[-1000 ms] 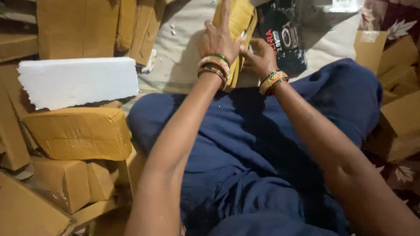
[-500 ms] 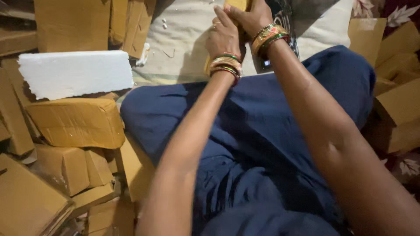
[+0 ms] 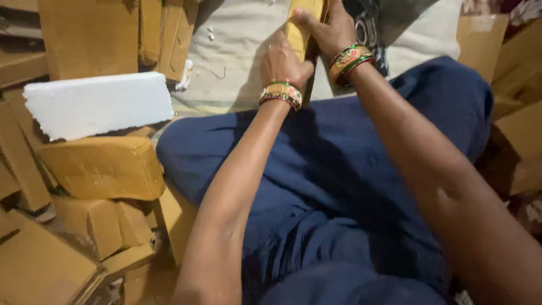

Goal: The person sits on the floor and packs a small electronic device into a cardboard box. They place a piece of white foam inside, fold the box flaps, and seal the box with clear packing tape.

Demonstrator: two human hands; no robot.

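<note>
Both my hands hold a flat tan cardboard piece (image 3: 299, 28) upright at the top of the head view, above my lap in dark blue cloth (image 3: 350, 186). My left hand (image 3: 282, 59) grips its lower left side with closed fingers. On its right side and top edge sits my right hand (image 3: 327, 28), fingers wrapped over it. Both wrists wear coloured bangles. The top of the cardboard is cut off by the frame edge.
A white foam block (image 3: 96, 104) lies on a taped brown parcel (image 3: 101, 166) at left, with several more cardboard boxes (image 3: 84, 226) stacked around. Flat cardboard sheets (image 3: 90, 34) lean at the back left. Boxes (image 3: 514, 85) crowd the right. A pale mat (image 3: 237, 51) lies ahead.
My hands and the cardboard piece have shifted to the right and up in the view. My right hand went from below the piece to over its top edge.
</note>
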